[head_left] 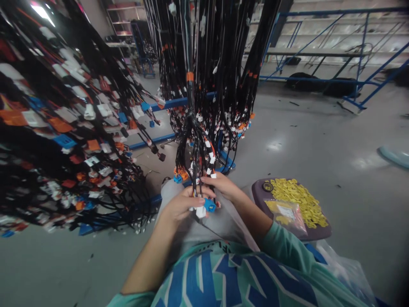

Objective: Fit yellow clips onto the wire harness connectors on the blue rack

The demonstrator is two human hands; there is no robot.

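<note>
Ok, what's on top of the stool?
On the stool lie yellow pieces, a clear bag and a black ring. Whatever is under the pieces and bag is covered, so I can't tell.

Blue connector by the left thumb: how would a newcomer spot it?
Follow the central black cable bundle down to the left hand. The blue connector is just past its thumb. It sits beside a white connector, whereas the other blue connector nearby sits beside orange connectors.

The top edge cuts off the wire bundles [220, 55], and the label [286, 212] is unreadably small.
</note>
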